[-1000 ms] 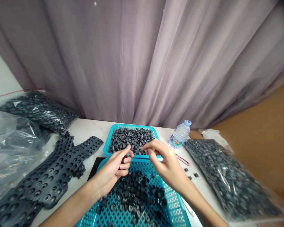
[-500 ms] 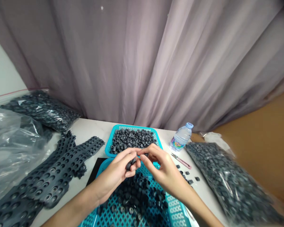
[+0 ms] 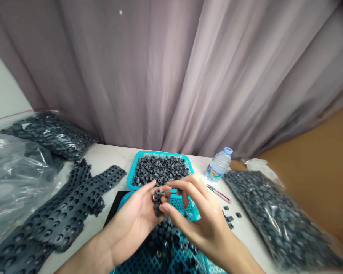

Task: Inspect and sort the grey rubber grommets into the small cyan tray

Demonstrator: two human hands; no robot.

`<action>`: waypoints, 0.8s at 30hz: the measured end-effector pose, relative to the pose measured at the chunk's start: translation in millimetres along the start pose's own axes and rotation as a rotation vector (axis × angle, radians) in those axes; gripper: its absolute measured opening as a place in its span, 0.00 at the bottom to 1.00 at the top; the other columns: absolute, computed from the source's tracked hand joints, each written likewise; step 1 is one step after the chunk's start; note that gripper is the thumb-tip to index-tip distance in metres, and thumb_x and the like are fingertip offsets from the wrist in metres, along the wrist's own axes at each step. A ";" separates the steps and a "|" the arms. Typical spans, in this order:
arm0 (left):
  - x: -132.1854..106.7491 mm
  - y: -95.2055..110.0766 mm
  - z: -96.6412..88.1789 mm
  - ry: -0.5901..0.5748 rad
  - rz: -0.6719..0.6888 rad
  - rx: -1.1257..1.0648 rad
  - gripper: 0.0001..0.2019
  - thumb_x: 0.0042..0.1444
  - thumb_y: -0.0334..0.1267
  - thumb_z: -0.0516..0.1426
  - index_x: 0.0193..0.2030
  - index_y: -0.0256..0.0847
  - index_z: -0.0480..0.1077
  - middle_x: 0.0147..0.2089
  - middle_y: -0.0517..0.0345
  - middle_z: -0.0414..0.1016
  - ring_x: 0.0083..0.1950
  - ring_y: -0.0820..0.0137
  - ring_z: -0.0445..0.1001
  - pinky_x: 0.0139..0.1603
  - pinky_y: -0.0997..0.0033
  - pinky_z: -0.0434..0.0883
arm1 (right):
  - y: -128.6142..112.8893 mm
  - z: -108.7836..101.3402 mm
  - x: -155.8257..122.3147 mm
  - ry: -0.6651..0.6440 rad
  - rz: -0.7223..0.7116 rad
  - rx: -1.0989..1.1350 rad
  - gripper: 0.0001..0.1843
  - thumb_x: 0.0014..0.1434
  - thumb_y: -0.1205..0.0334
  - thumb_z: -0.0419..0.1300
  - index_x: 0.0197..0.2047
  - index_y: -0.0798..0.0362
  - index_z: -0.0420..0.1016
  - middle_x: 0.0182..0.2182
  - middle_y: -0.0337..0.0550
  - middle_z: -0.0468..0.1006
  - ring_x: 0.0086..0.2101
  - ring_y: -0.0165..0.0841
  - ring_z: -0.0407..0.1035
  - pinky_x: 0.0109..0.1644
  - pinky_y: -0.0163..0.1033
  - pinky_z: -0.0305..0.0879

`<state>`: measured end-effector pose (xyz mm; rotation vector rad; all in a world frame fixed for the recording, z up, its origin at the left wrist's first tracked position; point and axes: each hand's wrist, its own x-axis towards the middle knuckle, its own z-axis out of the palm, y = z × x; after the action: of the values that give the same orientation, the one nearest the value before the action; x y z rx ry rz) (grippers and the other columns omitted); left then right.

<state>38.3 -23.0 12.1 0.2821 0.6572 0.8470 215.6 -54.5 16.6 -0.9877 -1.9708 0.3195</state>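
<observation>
Small dark-grey hollow cylinders (image 3: 160, 169) lie in the near turquoise plastic basket (image 3: 175, 202) and, at its twelve o'clock, the far turquoise plastic basket (image 3: 162, 153); a clear plastic bottle (image 3: 218, 166) stands at one.

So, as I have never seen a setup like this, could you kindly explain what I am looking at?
There is no machine: these are a person's own bare hands, seen by a head-worn camera looking forward and down. The left hand lies palm open, with a few small dark pieces at its fingers. The right hand reaches over them; whether it grips one is hard to tell.

Beneath the hands is a blue basket with similar pieces, and beyond it a second basket, well filled. Around them on the white table are dark strips with round hollows, a water bottle, a pink-handled tool and a full bag on the right.
</observation>
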 end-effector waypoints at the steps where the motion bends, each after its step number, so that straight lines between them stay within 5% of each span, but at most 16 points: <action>1: -0.9 1.6 1.2 0.015 0.016 -0.015 0.19 0.76 0.37 0.49 0.40 0.32 0.78 0.38 0.50 0.77 0.34 0.71 0.75 0.39 0.71 0.76 | -2.7 -2.0 -0.1 0.001 -0.007 -0.002 0.15 0.70 0.63 0.64 0.58 0.46 0.72 0.44 0.44 0.74 0.36 0.35 0.70 0.42 0.42 0.74; 10: -4.2 3.9 -3.7 -0.011 0.057 -0.012 0.24 0.75 0.51 0.49 0.54 0.32 0.76 0.53 0.39 0.83 0.49 0.59 0.82 0.53 0.61 0.79 | -11.2 5.7 -4.9 -0.123 -0.069 -0.011 0.13 0.69 0.68 0.64 0.54 0.48 0.70 0.46 0.46 0.75 0.46 0.38 0.74 0.51 0.42 0.77; 16: -10.0 2.5 4.7 -0.002 0.093 -0.004 0.26 0.76 0.47 0.47 0.65 0.26 0.71 0.58 0.34 0.82 0.59 0.54 0.81 0.64 0.55 0.75 | -5.0 14.6 -5.5 -0.095 -0.075 0.019 0.08 0.71 0.70 0.62 0.51 0.51 0.71 0.45 0.45 0.74 0.46 0.36 0.75 0.51 0.40 0.77; 24: -9.2 4.2 4.5 -0.038 0.121 -0.033 0.26 0.77 0.45 0.46 0.68 0.25 0.68 0.62 0.33 0.80 0.63 0.53 0.79 0.66 0.55 0.75 | -3.7 12.6 -3.3 -0.092 -0.176 0.019 0.09 0.70 0.73 0.62 0.50 0.53 0.73 0.46 0.47 0.76 0.47 0.36 0.76 0.54 0.39 0.75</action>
<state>34.1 -27.3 21.5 0.3100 0.5947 0.9647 204.6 -57.5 9.4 -0.7927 -2.1181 0.2885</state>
